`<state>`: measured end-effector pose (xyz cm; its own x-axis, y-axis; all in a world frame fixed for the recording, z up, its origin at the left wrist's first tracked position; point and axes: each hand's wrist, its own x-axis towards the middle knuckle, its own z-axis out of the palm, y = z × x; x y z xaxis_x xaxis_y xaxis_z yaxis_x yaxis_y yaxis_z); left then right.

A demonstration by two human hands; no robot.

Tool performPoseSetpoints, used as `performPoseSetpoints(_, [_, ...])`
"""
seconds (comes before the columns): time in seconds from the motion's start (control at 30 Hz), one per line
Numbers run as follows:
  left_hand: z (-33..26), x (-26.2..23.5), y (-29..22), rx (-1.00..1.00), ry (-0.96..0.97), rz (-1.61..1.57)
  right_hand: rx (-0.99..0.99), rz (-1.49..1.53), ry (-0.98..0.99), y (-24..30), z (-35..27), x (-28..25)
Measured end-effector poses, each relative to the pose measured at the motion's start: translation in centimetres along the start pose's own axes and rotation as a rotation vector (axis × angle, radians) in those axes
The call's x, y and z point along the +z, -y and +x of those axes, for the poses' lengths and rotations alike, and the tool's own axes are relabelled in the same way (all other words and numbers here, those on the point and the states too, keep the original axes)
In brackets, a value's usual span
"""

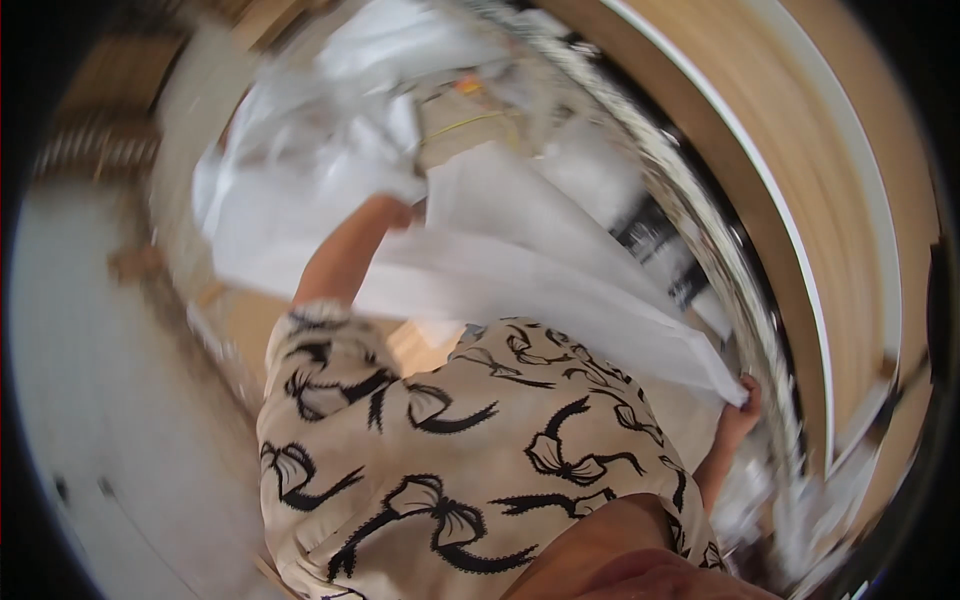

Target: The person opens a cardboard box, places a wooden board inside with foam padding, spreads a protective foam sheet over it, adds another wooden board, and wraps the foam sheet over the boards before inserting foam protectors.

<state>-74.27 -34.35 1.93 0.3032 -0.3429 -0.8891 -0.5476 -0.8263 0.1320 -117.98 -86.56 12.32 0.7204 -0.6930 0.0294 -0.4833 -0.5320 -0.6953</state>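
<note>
Sheet [500, 265], white and thin, is partly spread across the middle. My right hand [745, 397] pinches its corner at four o'clock. My left hand [391, 211] touches it toward eleven; blurry, I cannot tell its grip. Crumpled white wrap [310, 145] near ten isn't flat.

The sheet [490, 265] is white, thin and soft. It is spread wide and slants down toward the right, where it narrows to a corner; a long fold crosses its middle.
</note>
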Motion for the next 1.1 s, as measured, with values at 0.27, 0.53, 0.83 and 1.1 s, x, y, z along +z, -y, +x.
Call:
performPoseSetpoints(0.27, [2.5,4.0,-6.0,0.268,0.413,-0.257,0.396,-0.378,-0.589,-2.6,-19.5,-10.8])
performPoseSetpoints(0.53, [-6.9,-14.7,-11.7,0.782,-0.345,-0.722,0.792,-0.647,-1.058,-4.4,-32.5,-15.5])
performPoseSetpoints(0.83, [-15.4,-22.9,-16.4,0.510,-0.342,0.160,0.316,0.427,-1.277,-7.0,-18.8,-36.3])
performPoseSetpoints(1.1, [-19.7,-36.9,-12.7,-0.113,-1.430,0.057,-0.070,-0.765,-1.301,-7.0,14.0,-45.5])
